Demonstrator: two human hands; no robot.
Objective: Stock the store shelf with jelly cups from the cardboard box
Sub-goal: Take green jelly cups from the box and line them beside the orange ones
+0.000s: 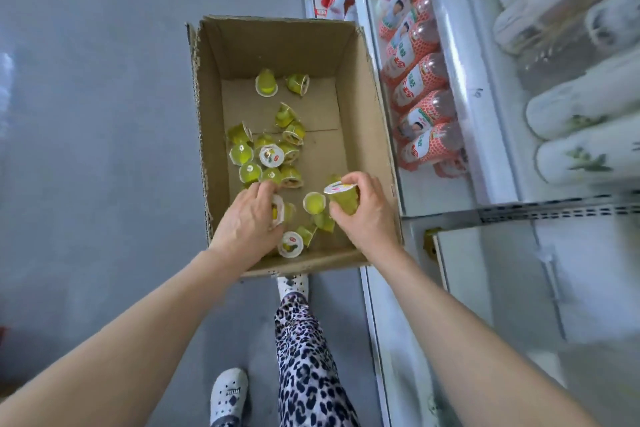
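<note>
Jelly cups (266, 156) lie scattered on the bottom of the cardboard box (277, 24), which stands on the floor (104, 114) just beside the store shelf (446, 55). Judging by the head view, most of the box is emptied and a loose remainder waits. The right hand (367, 215) is clamped on one green cup (343, 198), while the left hand (247, 218) curls round another cup (277, 211) low inside. Pink-netted bottles (420, 107) and white packs (585, 104) crowd the shelf, and no free spot for cups shows.
</note>
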